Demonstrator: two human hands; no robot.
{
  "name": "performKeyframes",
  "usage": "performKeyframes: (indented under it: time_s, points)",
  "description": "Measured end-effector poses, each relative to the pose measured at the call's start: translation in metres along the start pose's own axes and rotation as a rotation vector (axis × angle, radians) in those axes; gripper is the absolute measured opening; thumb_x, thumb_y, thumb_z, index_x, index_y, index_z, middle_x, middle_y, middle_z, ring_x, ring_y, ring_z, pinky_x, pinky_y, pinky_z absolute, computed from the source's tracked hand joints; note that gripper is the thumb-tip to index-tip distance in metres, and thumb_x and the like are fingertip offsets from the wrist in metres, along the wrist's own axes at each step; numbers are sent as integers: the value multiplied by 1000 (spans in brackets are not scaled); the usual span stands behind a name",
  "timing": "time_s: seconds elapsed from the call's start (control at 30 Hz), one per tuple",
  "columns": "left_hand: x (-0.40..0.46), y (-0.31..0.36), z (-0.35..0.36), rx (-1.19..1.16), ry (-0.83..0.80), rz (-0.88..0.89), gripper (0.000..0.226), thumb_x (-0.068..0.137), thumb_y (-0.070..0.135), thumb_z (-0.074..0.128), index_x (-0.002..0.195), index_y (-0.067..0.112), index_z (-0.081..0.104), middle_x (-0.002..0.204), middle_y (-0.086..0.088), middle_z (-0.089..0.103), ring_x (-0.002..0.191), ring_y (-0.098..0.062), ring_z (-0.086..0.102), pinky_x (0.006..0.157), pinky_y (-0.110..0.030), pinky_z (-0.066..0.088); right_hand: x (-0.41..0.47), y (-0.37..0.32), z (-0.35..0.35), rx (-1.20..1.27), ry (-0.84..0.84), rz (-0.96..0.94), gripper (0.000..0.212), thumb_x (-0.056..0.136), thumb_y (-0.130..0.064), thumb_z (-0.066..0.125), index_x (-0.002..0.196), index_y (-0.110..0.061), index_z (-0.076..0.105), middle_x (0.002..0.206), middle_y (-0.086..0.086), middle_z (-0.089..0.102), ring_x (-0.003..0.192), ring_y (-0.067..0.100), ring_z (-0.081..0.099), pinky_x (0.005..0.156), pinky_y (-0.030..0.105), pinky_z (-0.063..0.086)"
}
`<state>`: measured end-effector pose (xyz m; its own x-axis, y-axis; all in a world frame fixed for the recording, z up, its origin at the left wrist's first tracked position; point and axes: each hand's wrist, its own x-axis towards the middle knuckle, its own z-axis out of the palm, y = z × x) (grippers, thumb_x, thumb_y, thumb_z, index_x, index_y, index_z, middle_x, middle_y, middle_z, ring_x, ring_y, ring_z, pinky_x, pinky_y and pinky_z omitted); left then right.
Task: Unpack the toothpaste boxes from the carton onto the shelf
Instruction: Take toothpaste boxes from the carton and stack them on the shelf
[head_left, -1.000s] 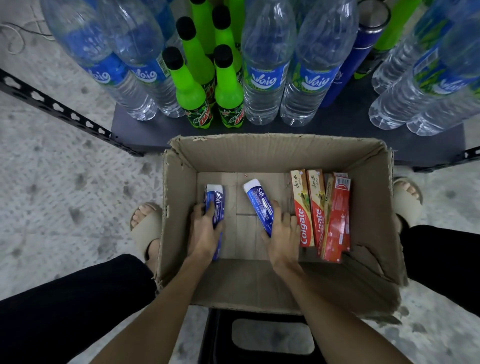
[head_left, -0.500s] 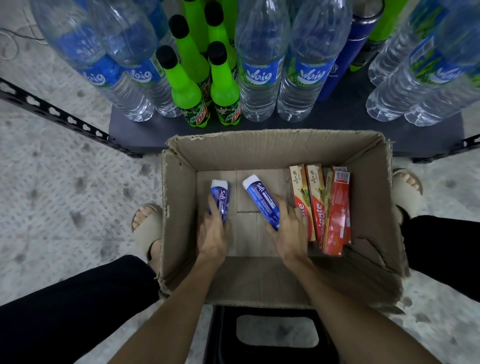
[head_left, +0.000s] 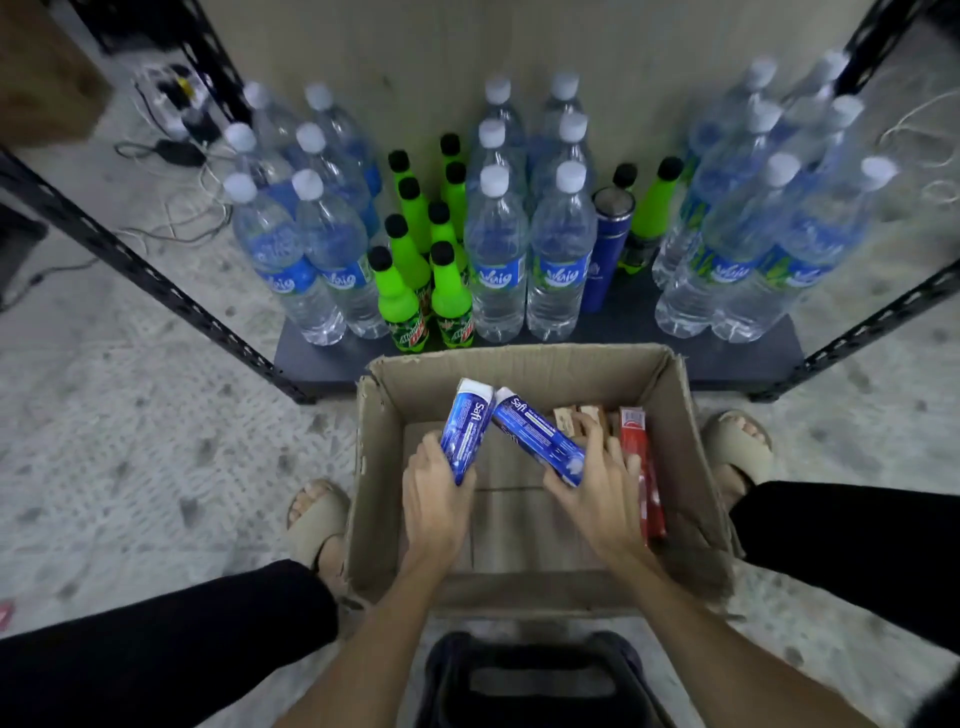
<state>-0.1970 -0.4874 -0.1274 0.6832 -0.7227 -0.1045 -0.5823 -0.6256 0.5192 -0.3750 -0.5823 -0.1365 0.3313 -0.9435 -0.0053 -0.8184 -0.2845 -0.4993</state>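
Two blue toothpaste boxes inside the open carton (head_left: 675, 431), lifted off its floor: left hand (head_left: 434, 499) curled round the lower end of the left blue box (head_left: 465, 428), right hand (head_left: 597, 483) gripping the lower end of the right blue box (head_left: 535, 434), their white top ends tilted together and near touching. Red toothpaste boxes (head_left: 641, 467) lie along the carton's right side, just beside the right hand. Beyond the carton's far wall, the dark shelf (head_left: 332, 358) carries water bottles (head_left: 498, 260) and green soda bottles (head_left: 397, 306).

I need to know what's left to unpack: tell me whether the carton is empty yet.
Not empty. The carton holds red boxes along its right side, and the left hand and right hand each grip a blue box over it.
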Motion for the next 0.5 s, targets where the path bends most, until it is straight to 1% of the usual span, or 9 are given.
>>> performKeyframes:
  time_s: [0.07, 0.13, 0.23, 0.3, 0.4, 0.5]
  points:
    - [0, 11, -17, 55, 57, 63, 46, 80, 30, 75, 117, 16, 53, 103, -5, 67, 95, -31, 65, 81, -44, 50, 2, -3, -23, 24, 78, -48, 71, 71, -42, 75, 135, -28, 46, 117, -8, 66, 108, 20, 59, 84, 38, 36]
    - [-1, 25, -36, 90, 119, 97, 47, 80, 37, 73, 120, 20, 55, 107, -1, 68, 99, -27, 66, 83, -43, 49, 2, -7, -47, 70, 130, -91, 70, 71, -40, 78, 133, -31, 47, 113, -14, 66, 107, 17, 58, 85, 39, 37]
    - [-4, 47, -65, 73, 218, 161, 48, 80, 41, 73, 122, 23, 59, 108, 2, 69, 101, -25, 65, 82, -42, 47, 1, -14, -81, 80, 214, -149, 68, 73, -43, 80, 133, -30, 50, 102, -15, 68, 99, 17, 58, 84, 37, 36]
    - [-6, 63, -85, 36, 282, 218, 48, 81, 42, 74, 124, 24, 60, 108, 3, 69, 101, -24, 65, 82, -42, 49, 3, -21, -103, 107, 272, -186, 63, 74, -43, 81, 130, -31, 54, 104, -16, 67, 98, 16, 56, 83, 36, 35]
    - [-6, 87, -116, -7, 332, 270, 51, 85, 47, 71, 131, 28, 59, 117, 7, 65, 105, -19, 64, 89, -42, 48, 10, -31, -138, 150, 327, -227, 57, 74, -41, 80, 126, -37, 55, 109, -20, 65, 100, 13, 55, 84, 33, 34]
    - [-5, 108, -150, -41, 361, 336, 54, 87, 50, 69, 136, 30, 58, 119, 9, 57, 101, -18, 64, 89, -41, 49, 18, -41, -173, 172, 394, -277, 57, 74, -41, 82, 125, -33, 58, 109, -19, 65, 99, 13, 54, 83, 31, 29]
